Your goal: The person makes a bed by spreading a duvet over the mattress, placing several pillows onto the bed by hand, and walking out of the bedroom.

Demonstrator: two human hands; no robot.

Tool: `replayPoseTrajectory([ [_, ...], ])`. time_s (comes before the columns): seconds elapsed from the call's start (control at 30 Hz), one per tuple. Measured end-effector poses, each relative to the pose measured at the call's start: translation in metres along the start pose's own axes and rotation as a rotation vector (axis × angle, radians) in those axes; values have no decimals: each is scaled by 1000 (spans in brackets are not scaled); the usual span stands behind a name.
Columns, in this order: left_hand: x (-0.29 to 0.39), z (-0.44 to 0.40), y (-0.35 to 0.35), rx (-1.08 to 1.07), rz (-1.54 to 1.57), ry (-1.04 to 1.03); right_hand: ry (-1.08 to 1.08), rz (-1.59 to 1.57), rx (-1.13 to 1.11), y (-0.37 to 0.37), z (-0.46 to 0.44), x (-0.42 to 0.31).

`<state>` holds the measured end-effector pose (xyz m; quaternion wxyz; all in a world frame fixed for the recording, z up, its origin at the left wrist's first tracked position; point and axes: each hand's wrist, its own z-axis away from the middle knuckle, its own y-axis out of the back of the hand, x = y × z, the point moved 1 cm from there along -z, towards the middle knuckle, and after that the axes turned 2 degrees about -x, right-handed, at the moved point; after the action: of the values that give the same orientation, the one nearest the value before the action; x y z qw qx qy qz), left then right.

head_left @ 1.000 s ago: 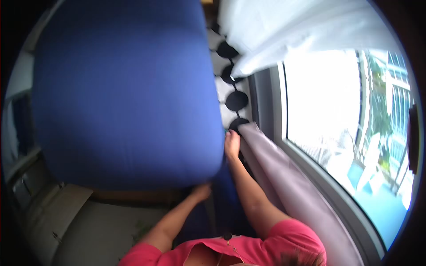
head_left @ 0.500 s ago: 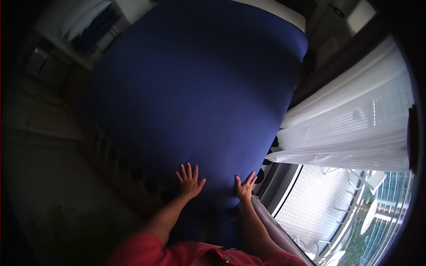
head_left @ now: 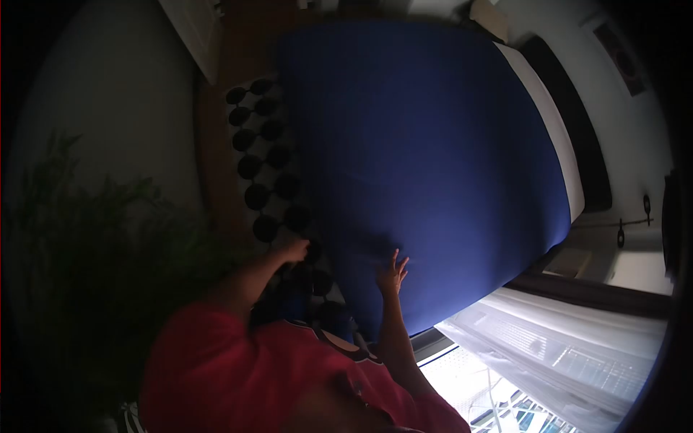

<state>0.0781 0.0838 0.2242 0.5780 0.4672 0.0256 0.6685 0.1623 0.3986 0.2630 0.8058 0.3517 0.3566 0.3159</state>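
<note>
Mattress under a smooth, deep-blue fabric cover (head_left: 440,144) lies at 1 to 2 o'clock from view centre, reaching down to 5. Right hand (head_left: 392,274) at 5 o'clock, fingers extended and parted, over the cover; contact unclear. Left hand (head_left: 292,250) at 8 o'clock, just beside the mattress edge, above a white rug patterned with linked black discs (head_left: 249,167); its fingers blurred, cannot tell whether curled or gripping. Sheer white curtain (head_left: 520,332) hangs at 4 o'clock.
</note>
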Motion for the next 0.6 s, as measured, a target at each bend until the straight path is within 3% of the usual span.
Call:
replayPoseTrajectory([
  [0.03,-3,13,52,123,-94,69,-23,22,-112,-3,-9,-17],
  [0.13,-75,19,107,442,13,214,-132,316,-337,-37,-34,-15],
  [0.2,-92,44,144,526,173,341,-180,308,-398,-26,-32,-28],
  [0.3,-140,60,152,553,133,414,-157,378,-413,-30,-32,-19],
  [0.4,-218,43,138,69,-241,421,-197,307,-454,-20,-25,-26],
  [0.47,-260,28,109,188,-12,335,42,381,-340,-38,-31,12],
  [0.5,-271,16,116,252,91,276,31,424,-391,-44,-36,21],
  [0.53,-209,51,179,188,114,268,-72,409,-523,-44,-39,18],
  [0.6,-242,30,200,69,167,477,-22,509,-558,-80,-82,77],
])
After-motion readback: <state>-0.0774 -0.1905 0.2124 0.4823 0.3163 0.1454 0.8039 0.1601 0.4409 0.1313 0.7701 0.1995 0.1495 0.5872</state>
